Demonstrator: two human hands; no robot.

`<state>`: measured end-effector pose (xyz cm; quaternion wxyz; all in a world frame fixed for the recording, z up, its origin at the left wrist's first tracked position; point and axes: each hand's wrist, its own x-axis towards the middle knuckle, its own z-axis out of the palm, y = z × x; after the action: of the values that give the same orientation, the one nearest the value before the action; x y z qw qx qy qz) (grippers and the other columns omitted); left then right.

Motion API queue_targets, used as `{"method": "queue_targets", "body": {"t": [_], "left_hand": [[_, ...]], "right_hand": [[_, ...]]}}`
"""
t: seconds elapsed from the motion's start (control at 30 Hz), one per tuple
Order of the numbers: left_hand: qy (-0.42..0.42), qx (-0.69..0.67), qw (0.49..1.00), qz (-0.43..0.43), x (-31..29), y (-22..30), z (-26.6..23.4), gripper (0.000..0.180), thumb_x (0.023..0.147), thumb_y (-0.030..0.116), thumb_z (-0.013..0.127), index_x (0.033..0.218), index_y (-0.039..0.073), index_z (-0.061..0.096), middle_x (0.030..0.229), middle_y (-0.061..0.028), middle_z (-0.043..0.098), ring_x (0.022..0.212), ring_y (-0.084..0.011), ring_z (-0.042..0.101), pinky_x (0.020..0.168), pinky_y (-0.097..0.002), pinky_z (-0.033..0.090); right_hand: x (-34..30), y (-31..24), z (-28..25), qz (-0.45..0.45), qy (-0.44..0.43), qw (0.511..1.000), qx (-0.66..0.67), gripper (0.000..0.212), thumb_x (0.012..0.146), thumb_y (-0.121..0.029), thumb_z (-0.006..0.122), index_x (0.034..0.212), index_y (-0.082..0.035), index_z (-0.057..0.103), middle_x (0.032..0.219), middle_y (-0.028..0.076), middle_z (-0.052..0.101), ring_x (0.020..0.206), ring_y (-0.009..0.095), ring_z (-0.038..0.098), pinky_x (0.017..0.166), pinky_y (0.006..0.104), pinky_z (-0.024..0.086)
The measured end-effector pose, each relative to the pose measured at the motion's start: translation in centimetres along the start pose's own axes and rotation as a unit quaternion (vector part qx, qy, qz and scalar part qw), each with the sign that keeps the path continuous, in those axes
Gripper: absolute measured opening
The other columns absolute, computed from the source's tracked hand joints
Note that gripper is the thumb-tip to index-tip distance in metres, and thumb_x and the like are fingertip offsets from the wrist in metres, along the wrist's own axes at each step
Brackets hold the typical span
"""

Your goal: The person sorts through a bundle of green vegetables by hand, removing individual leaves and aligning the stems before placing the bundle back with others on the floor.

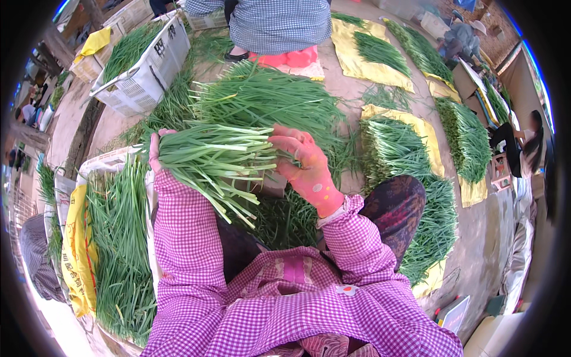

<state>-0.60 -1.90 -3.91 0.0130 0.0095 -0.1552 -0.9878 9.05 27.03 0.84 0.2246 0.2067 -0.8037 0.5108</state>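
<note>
A bunch of garlic chives (214,156) lies across my left hand (156,153), which is closed round its leafy side; most of its fingers are hidden beneath the leaves. The pale stem ends point right and fan out unevenly. At those ends is my right hand (306,169), in a pink-orange glove, its fingers bent and the tips pinched against the stems. Just beyond both hands spreads a large loose pile of garlic chives (267,98). More green leaves (285,220) lie low between my knees.
On my left stands a lined crate of chives (122,238) with a yellow sack (77,250) over its side. A white plastic crate (148,68) is farther off. Chive rows (395,152) lie on yellow sheets at right. A seated person (279,27) is ahead.
</note>
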Motion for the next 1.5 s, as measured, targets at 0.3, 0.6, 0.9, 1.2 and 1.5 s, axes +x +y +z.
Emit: {"method": "queue_targets", "body": {"t": [0.3,0.6,0.9,1.2,1.5], "left_hand": [[-0.059,-0.025,0.996,-0.059,-0.6,-0.4,0.9,0.021,0.092,0.027,0.047,0.088,0.008,0.055,0.083,-0.0065,0.060,0.082,-0.0226,0.058,0.077,-0.0431,0.049],[-0.033,0.007,0.999,-0.017,0.4,1.4,-0.3,0.020,0.092,0.028,0.046,0.089,0.009,0.054,0.085,-0.0072,0.061,0.082,-0.0236,0.058,0.078,-0.0428,0.047],[-0.027,0.108,0.994,0.019,0.4,1.5,-1.0,0.022,0.093,0.029,0.045,0.092,0.009,0.055,0.087,-0.0075,0.060,0.084,-0.0242,0.058,0.080,-0.0449,0.047],[0.050,0.132,0.986,0.092,0.2,1.6,-0.6,0.025,0.090,0.028,0.049,0.087,0.006,0.060,0.087,-0.0101,0.065,0.084,-0.0275,0.061,0.080,-0.0460,0.050],[0.188,0.098,0.969,0.127,-1.3,-0.1,2.7,0.023,0.087,0.032,0.050,0.086,0.009,0.055,0.081,-0.0089,0.061,0.079,-0.0313,0.060,0.073,-0.0523,0.050]], "right_hand": [[0.0,-0.5,-1.2,0.068,0.106,0.984,0.129,0.014,0.074,-0.004,0.064,0.088,-0.004,0.064,0.089,0.004,0.063,0.084,0.016,0.057,0.078,0.0283,0.045],[-1.2,4.5,-3.6,0.326,0.042,0.929,0.168,0.030,0.083,-0.010,0.063,0.110,0.001,0.058,0.090,0.003,0.062,0.079,0.009,0.056,0.073,0.0220,0.044],[-1.6,2.9,-0.1,0.317,0.012,0.872,0.374,0.019,0.082,-0.005,0.060,0.098,0.004,0.060,0.092,0.008,0.064,0.080,0.014,0.059,0.078,0.0253,0.046],[-2.2,5.5,-3.0,0.338,-0.013,0.934,0.113,0.024,0.086,-0.022,0.061,0.084,0.001,0.063,0.075,0.002,0.062,0.069,0.010,0.056,0.063,0.0239,0.044],[-2.9,-1.7,2.5,0.282,-0.293,0.773,0.487,0.057,0.084,-0.027,0.065,0.129,0.000,0.043,0.110,0.006,0.055,0.085,0.011,0.055,0.074,0.0246,0.045]]}}
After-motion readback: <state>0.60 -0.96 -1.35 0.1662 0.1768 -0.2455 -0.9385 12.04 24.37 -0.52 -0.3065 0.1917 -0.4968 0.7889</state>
